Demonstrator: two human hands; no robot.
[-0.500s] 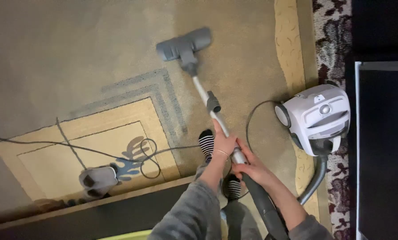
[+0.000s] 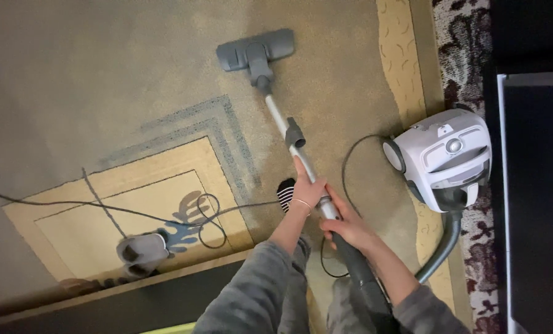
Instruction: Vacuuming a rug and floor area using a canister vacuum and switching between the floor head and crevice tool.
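My left hand [image 2: 307,188] grips the silver wand [image 2: 280,121] of a vacuum cleaner, just above my right hand [image 2: 345,227], which holds the dark handle where the wand meets the hose. The wand runs up and left to the grey floor head [image 2: 255,49], which rests flat on the beige carpet [image 2: 103,80]. The white canister [image 2: 443,158] sits on the carpet to the right, its grey hose [image 2: 440,247] curving down towards my arms. A striped sock on my foot [image 2: 285,193] shows beside my left wrist.
A thin black cable [image 2: 134,213] loops across the yellow rug panel at the left. A grey slipper-like object [image 2: 141,252] lies by a dark wooden edge [image 2: 134,297]. A dark patterned rug [image 2: 459,55] and black furniture [image 2: 536,185] line the right side.
The floor head has shifted slightly along the carpet and both hands sit a little lower and to the right on the wand. The canister stays put.
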